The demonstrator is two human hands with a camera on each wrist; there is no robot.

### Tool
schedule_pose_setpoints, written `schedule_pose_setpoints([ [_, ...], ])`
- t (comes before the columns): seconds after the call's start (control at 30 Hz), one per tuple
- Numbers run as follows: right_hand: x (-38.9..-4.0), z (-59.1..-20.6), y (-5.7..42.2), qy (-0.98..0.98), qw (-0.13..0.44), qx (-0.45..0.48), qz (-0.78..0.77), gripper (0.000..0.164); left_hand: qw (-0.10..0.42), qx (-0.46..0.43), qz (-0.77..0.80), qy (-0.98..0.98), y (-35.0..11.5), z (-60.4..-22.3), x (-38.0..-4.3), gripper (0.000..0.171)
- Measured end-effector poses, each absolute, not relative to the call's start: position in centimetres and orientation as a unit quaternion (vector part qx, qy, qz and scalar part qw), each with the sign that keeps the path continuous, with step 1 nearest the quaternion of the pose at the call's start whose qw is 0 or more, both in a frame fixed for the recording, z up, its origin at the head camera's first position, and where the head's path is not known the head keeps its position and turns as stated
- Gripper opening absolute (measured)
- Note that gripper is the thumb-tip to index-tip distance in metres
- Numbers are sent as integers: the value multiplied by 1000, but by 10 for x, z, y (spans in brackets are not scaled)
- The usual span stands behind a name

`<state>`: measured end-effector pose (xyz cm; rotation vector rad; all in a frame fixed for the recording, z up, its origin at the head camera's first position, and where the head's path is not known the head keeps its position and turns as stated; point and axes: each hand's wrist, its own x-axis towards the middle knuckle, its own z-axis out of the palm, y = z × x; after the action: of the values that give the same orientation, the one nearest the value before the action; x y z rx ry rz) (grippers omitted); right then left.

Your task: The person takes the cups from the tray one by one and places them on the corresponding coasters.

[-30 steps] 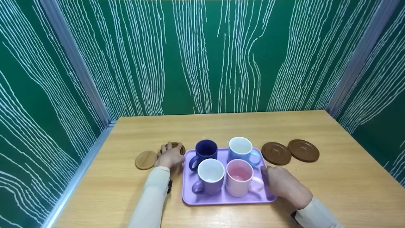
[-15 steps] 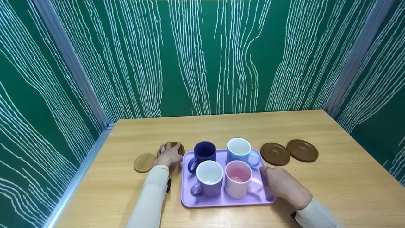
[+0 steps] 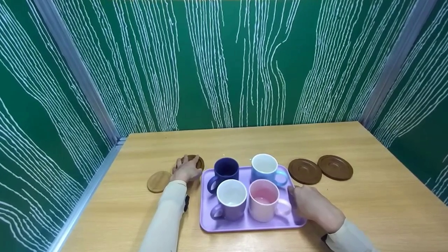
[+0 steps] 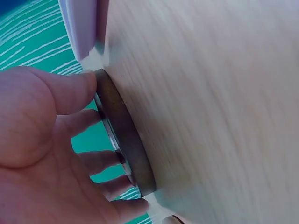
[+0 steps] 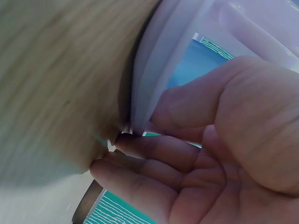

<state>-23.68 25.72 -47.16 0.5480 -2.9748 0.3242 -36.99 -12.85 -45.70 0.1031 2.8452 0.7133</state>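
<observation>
My left hand [image 3: 186, 170] rests on a dark brown round coaster [image 3: 199, 163] left of the tray, fingers spread over its top. In the left wrist view, the thumb touches one end of the coaster's rim [image 4: 122, 133] and the other fingers reach along its top face. My right hand [image 3: 309, 203] pinches the right edge of a lilac tray [image 3: 252, 226], thumb on the rim and fingers low beside the table. The tray bears a navy mug [image 3: 226, 171], a light blue mug [image 3: 260, 175], a purple mug [image 3: 233, 210] and a pink mug [image 3: 261, 211].
A light wooden coaster [image 3: 158, 182] lies left of my left hand. Two more brown coasters [image 3: 304, 171] lie side by side right of the tray. A green wall [image 3: 203, 70] with white wavy lines stands behind the wooden table [image 3: 245, 140].
The brown coaster under my left hand has slid slightly away from me with the hand. The head view has shifted a little; my right hand keeps its hold on the tray.
</observation>
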Motion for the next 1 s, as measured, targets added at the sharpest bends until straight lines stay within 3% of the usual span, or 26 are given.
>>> schedule_pose_setpoints([
  [0.27,-235,-474,257,-974,68,192,99,25,86,50,242,965,-128,-459,-376,64],
  [0.77,-237,-469,255,-977,47,174,117,26,74,61,237,967,-122,-464,-389,64],
  [1.0,-236,-471,254,-976,55,174,120,17,82,81,249,962,-116,-462,-393,65],
])
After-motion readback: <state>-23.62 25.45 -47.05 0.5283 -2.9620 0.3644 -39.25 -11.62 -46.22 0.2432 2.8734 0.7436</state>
